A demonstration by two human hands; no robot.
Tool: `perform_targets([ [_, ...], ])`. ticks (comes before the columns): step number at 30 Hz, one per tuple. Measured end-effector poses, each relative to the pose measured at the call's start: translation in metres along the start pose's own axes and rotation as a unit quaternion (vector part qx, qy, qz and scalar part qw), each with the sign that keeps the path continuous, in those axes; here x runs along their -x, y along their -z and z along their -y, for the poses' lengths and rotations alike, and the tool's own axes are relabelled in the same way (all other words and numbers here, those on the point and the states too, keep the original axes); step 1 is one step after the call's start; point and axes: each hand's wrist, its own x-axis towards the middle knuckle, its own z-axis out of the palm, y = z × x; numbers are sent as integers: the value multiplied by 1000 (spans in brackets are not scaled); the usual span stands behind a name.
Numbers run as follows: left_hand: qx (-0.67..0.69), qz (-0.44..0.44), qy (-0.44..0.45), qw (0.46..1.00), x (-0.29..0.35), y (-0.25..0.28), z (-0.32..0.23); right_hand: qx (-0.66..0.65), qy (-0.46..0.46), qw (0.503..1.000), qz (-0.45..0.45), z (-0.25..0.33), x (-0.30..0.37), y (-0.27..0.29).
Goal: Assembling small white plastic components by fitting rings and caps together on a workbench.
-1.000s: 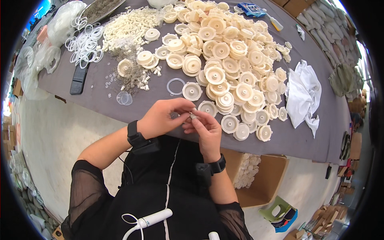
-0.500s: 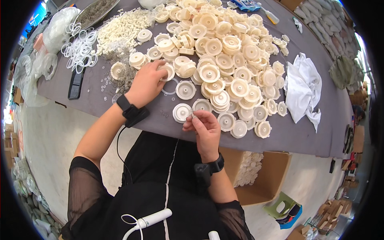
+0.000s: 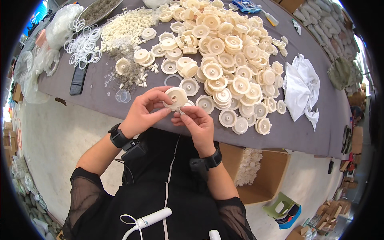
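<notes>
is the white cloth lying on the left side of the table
No, the crumpled white cloth lies on the right side of the grey table, beside the pile of cream discs.

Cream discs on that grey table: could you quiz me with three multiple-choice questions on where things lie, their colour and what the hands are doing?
1. Where does the white cloth lie?
A. right of the disc pile
B. in the cardboard box
C. on the person's lap

2. What colour is the table cover?
A. red
B. grey
C. yellow

3. What is the left hand doing?
A. resting flat
B. holding a cream disc
C. holding a phone

Answers: 1 A, it is crumpled beside the pile; 2 B, plain grey; 3 B, its fingers pinch the disc while the right hand meets it.
</notes>
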Motion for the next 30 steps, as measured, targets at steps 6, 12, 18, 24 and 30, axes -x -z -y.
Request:
perform_targets([
  [6, -292, -26, -90, 952, 12, -14, 2, 50, 1, 999, -3, 1, 6, -6],
  [12, -189, -41, -40, 980, 20, -24, -13, 70, -4, 998, -3, 3, 7, -7],
  [18, -207, -21, -11, 978, 17, -17, -9, 108, -7, 994, 17, 4, 6, -3],
  [24, -200, -8, -13, 980, 18, -22, -16, 235, -1, 969, -71, 6, 9, -5],
  [30, -130, -10, -1, 991, 21, -20, -15, 180, 75, 978, -79, 6, 5, -3],
])
